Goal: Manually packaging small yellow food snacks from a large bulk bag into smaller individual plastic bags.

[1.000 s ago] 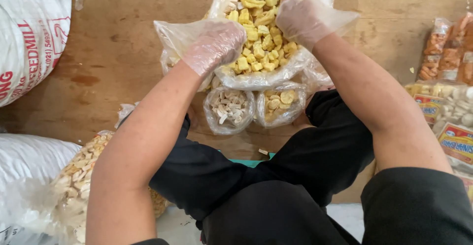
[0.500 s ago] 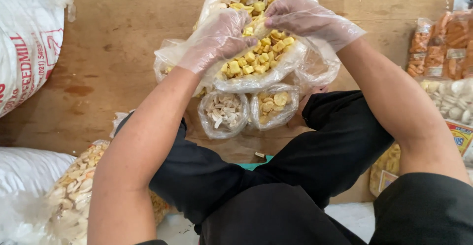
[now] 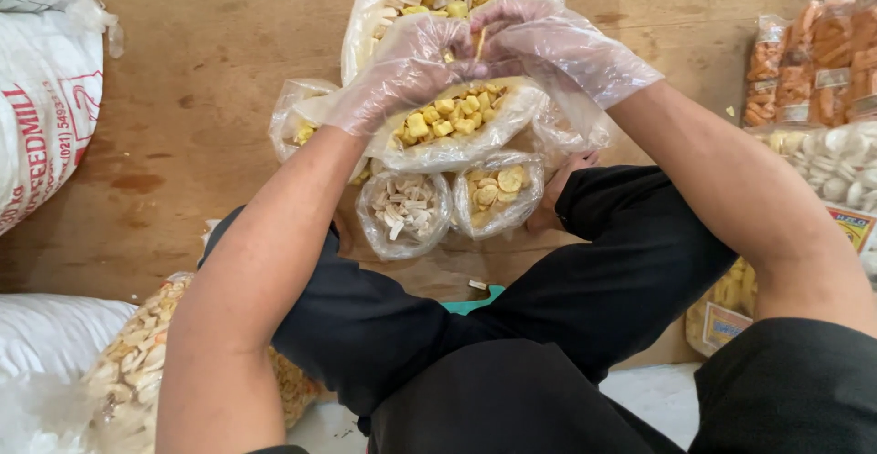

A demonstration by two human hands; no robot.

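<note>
Your fingers (image 3: pixel 457 52) meet over the big bag of yellow snacks (image 3: pixel 448 116), pinched together on a thin pale stick (image 3: pixel 480 43) that stands between both hands. Your left hand (image 3: pixel 402 75) and your right hand (image 3: pixel 548 43) each wear a loose clear plastic glove, and both are curled nearly closed, fingertips touching at the stick. The big bag lies open on the wooden surface (image 3: pixel 210 125) right below your hands, its rim folded down toward you.

Just in front of it, near your knees, sit two small bags: one of white pieces (image 3: pixel 404 209) and one of yellow rounds (image 3: pixel 498 189), side by side and touching. A white sack (image 3: pixel 41 107) lies far left, and orange snack packs (image 3: pixel 808 61) lie far right.
</note>
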